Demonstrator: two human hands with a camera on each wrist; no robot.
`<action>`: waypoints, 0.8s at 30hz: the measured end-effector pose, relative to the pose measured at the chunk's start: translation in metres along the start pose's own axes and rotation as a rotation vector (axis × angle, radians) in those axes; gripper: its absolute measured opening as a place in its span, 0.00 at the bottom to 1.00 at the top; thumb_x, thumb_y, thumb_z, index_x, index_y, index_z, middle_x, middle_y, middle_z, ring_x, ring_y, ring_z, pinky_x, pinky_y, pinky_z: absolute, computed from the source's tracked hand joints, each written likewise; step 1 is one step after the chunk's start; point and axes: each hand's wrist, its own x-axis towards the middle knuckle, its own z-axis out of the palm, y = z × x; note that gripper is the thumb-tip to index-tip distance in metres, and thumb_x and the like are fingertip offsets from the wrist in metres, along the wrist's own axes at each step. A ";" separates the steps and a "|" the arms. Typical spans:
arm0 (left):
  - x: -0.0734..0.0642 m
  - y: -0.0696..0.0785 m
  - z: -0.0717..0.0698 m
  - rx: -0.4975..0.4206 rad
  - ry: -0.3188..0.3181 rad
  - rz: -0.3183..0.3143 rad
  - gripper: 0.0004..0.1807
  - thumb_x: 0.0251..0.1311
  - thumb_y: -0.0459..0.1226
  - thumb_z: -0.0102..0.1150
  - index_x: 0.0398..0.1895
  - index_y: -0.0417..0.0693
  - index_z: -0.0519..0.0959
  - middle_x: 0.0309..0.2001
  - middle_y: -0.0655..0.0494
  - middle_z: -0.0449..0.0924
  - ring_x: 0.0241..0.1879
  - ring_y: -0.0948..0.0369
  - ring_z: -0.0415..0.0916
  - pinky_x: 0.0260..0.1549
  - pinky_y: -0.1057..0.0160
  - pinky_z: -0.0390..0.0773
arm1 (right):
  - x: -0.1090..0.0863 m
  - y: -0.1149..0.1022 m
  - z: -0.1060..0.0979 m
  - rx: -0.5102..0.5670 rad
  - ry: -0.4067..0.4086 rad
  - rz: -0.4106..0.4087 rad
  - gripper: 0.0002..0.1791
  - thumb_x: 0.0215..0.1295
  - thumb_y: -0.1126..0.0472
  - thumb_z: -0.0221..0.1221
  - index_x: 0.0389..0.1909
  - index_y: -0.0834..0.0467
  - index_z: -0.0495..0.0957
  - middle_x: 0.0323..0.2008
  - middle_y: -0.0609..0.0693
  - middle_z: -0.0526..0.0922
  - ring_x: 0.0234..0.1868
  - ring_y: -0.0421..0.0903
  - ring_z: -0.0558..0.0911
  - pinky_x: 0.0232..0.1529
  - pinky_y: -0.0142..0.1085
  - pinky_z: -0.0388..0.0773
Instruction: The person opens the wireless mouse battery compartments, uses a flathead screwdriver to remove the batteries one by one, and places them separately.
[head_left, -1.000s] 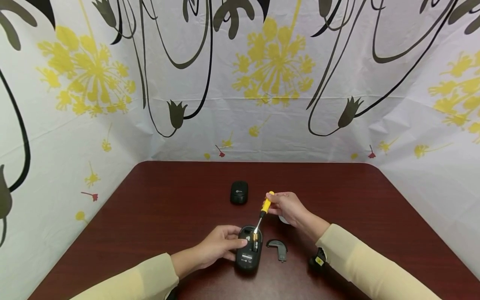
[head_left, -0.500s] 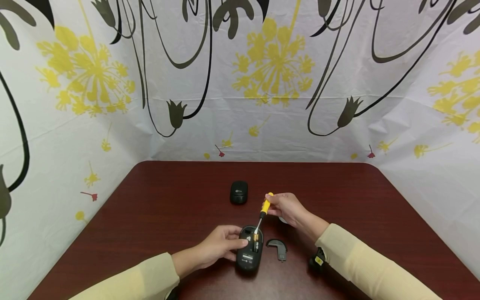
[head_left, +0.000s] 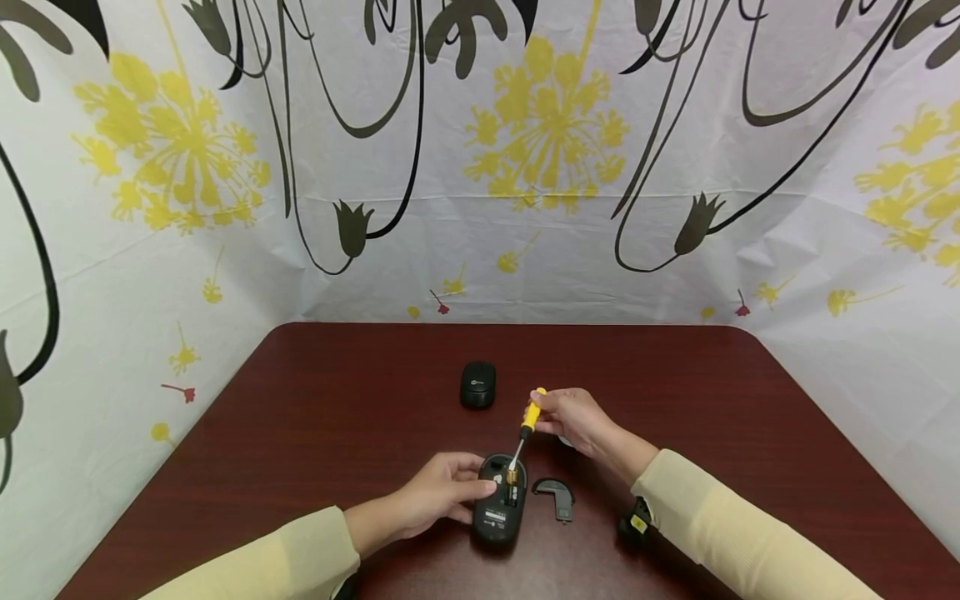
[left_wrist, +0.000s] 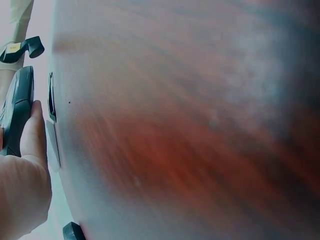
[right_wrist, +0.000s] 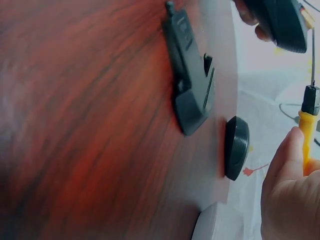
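Note:
My left hand (head_left: 442, 493) grips a black computer mouse (head_left: 495, 525) turned underside up, its thumb lying over the edge. The mouse's battery slot is uncovered, with a gold-and-black battery (head_left: 513, 493) in it. My right hand (head_left: 573, 417) holds a screwdriver by its yellow handle (head_left: 533, 414). The screwdriver's tip meets the battery's gold end, which looks slightly raised in the head view. In the right wrist view the mouse (right_wrist: 282, 25) is held above the table. Beside it on the table lies the hook-shaped dark battery cover (head_left: 558, 498).
Farther back on the dark red table (head_left: 360, 392) stands a second black mouse (head_left: 478, 385). A white object (right_wrist: 220, 225), mostly hidden behind my right hand in the head view, lies on the table. Patterned white cloth (head_left: 450, 167) hangs around the table.
The screwdriver and my right hand have dropped very slightly, and the battery's gold end appears to have shifted a little toward the near side. My left hand stays nearly still on the mouse.

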 end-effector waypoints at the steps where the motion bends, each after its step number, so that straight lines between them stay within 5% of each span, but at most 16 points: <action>1: 0.000 0.000 0.000 -0.003 0.001 -0.001 0.20 0.64 0.32 0.59 0.57 0.29 0.72 0.45 0.42 0.82 0.40 0.53 0.82 0.34 0.53 0.84 | 0.000 0.000 0.001 -0.004 0.001 0.001 0.21 0.74 0.62 0.52 0.54 0.78 0.67 0.36 0.59 0.82 0.33 0.43 0.83 0.37 0.31 0.82; 24: 0.000 0.004 -0.001 -0.021 0.008 0.052 0.21 0.64 0.31 0.59 0.57 0.27 0.71 0.46 0.40 0.82 0.39 0.53 0.82 0.35 0.52 0.84 | -0.006 -0.030 -0.003 0.077 0.000 -0.067 0.19 0.74 0.59 0.53 0.53 0.72 0.70 0.42 0.57 0.82 0.37 0.42 0.83 0.40 0.31 0.82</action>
